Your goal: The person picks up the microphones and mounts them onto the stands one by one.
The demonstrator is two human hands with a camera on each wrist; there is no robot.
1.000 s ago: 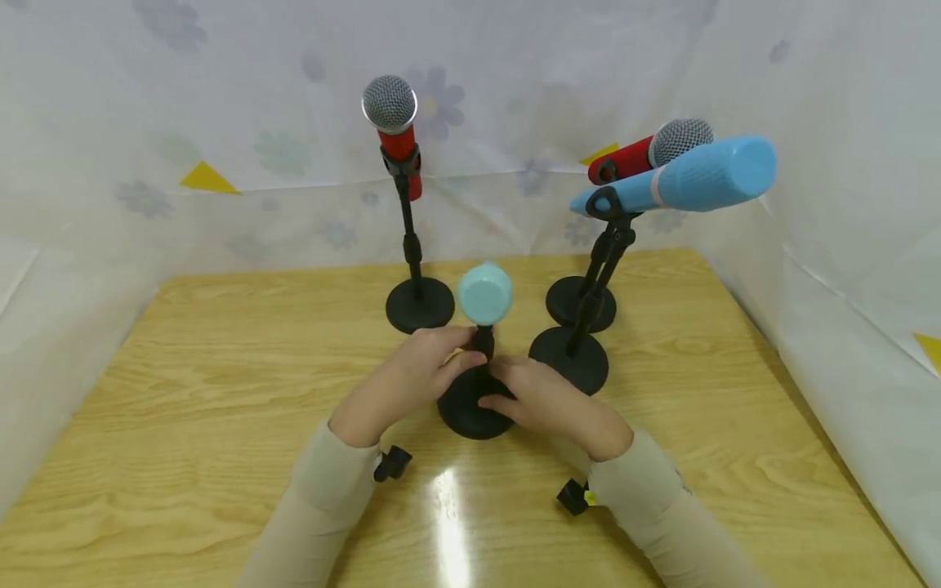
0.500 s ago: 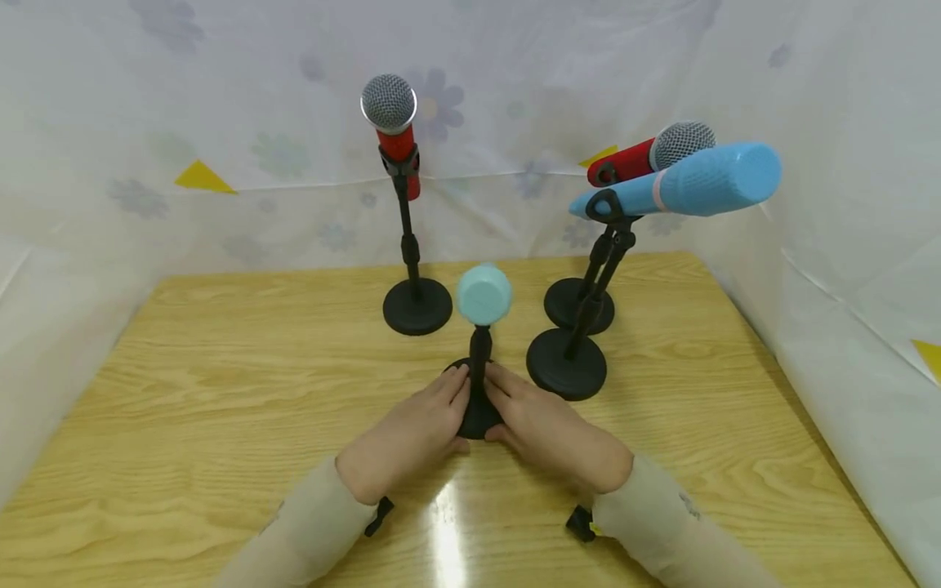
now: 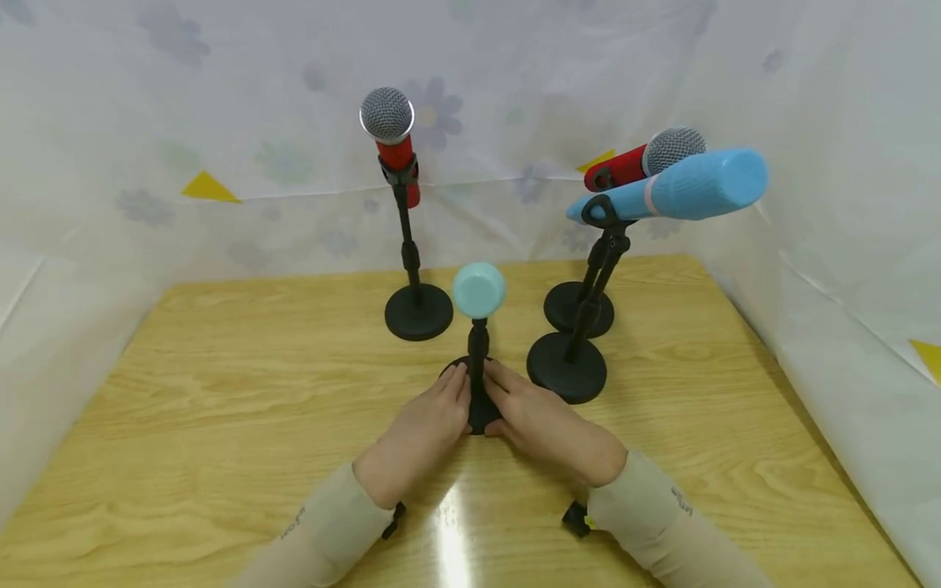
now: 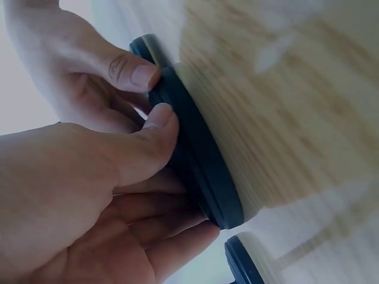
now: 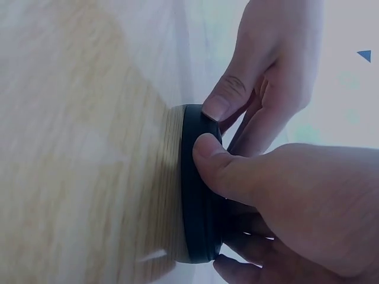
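Note:
A mint-coloured microphone (image 3: 479, 291), seen end-on in the head view, sits on a short black microphone stand (image 3: 479, 343) at the middle of the table. Both hands hold the stand's round base. My left hand (image 3: 422, 429) grips its left side and my right hand (image 3: 547, 425) its right side, the stem between them. In the left wrist view, the left thumb presses the near rim of the base (image 4: 204, 160), with the fingers reaching over to its far side. The right wrist view has both thumbs close together on the base rim (image 5: 198, 231). Some fingertips are hidden.
Behind, to the left, a red microphone (image 3: 395, 151) stands on a black stand. At the right, a blue microphone (image 3: 691, 192) overlaps another red microphone (image 3: 621, 167); their bases nearly touch. One base (image 3: 566, 367) is close beside my right hand. Flowered cloth (image 3: 294, 122) encloses the table.
My left hand has come down from the stem to the left of the base. The right hand has shifted slightly to grip the rim. The stand has slid slightly away from me.

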